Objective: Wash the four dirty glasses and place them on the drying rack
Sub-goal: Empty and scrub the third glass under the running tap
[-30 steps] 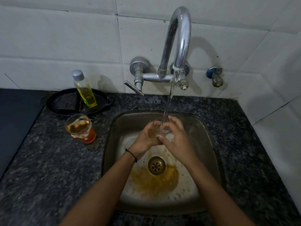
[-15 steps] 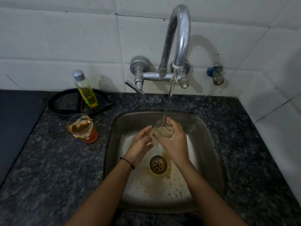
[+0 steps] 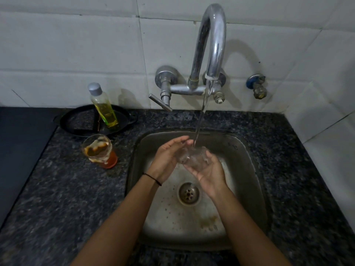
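Observation:
A clear glass (image 3: 193, 157) lies on its side between my two hands over the steel sink (image 3: 247, 169), under the running stream from the tap (image 3: 212, 45). My right hand (image 3: 208, 172) cups it from below, palm up. My left hand (image 3: 167, 158) presses against its left end, fingers stretched toward the water. A dirty glass (image 3: 99, 150) with orange liquid and foam stands upright on the dark granite counter (image 3: 63, 198), left of the sink. No drying rack is in view.
A bottle of yellow liquid (image 3: 103, 106) stands in a black pan (image 3: 76, 121) at the back left. The tap's lever (image 3: 160, 105) juts out over the sink's back edge. A small valve (image 3: 257, 87) sits on the tiled wall at right. The drain (image 3: 189, 192) lies below my hands.
The glass went from upright in my hands to lying sideways, my right palm now turned up beneath it. The orange-brown residue in the sink basin has mostly washed away.

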